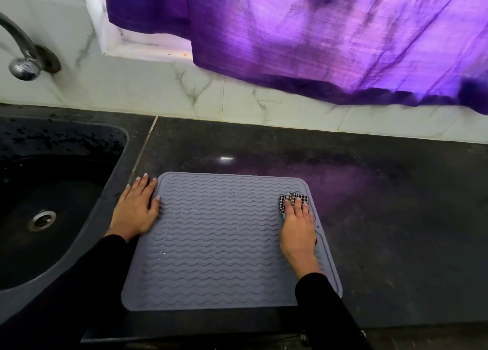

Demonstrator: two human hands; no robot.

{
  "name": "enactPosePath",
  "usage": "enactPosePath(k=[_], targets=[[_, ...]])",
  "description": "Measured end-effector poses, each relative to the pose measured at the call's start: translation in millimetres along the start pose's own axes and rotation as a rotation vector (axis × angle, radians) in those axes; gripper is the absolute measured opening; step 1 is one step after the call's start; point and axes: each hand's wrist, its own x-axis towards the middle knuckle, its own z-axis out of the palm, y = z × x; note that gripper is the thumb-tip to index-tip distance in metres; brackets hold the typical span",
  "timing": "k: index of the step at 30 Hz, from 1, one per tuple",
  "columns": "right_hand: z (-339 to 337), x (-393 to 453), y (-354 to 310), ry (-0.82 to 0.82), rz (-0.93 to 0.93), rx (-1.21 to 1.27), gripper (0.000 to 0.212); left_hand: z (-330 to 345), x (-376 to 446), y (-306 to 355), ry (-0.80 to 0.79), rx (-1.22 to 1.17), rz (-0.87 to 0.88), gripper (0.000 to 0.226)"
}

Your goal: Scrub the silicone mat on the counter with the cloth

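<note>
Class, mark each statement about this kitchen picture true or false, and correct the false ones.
1. The right hand presses a checked cloth on the mat. True.
2. The left hand holds the cloth. False: it lies flat at the mat's left edge.
3. The sink is left of the mat. True.
4. The mat is smooth. False: it has wavy ridges.
5. The curtain is green. False: purple.

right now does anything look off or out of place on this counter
Nothing is spilled or damaged. The silicone mat lies flat but slightly askew to the counter edge. The purple curtain hangs low over the backsplash.
</note>
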Motion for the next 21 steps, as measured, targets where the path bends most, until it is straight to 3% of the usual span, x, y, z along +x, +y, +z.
enactPosePath(k=[2, 5, 8, 10, 12, 14, 18, 19, 21], targets=[[-2, 2, 4, 0.026, -0.032, 0.105, 0.053, 1, -1, 0, 0.0, 0.006, -0.002, 0.084], [-23, 6, 20, -0.029, -0.014, 0.463, 0.039, -1, -1, 1, -0.014, 0.003, -0.003, 0.083], [-48, 21, 41, -0.173, 0.208, 1.164, 0.034, -2, -1, 2, -0.021, 0.004, -0.018, 0.079], [-54, 31, 49, -0.111, 0.358, 1.371, 0.036, -3, -1, 2, -0.022, 0.005, -0.022, 0.074], [-54, 31, 40, 0.032, 0.405, 1.218, 0.035, -3, -1, 3, -0.022, -0.007, -0.026, 0.071], [-51, 17, 18, 0.141, 0.283, 0.926, 0.035, -3, -1, 2, -0.015, -0.024, -0.023, 0.069], [-16, -13, -17, -0.078, -0.077, 0.443, 0.059, -1, -1, 0, 0.003, -0.035, -0.022, 0.075], [-7, -14, -17, -0.093, -0.119, 0.294, 0.068, -1, -1, 0, 0.007, -0.032, -0.021, 0.078], [-3, -8, -12, -0.084, -0.094, 0.265, 0.071, -1, -1, 0, 0.016, -0.028, -0.014, 0.08]])
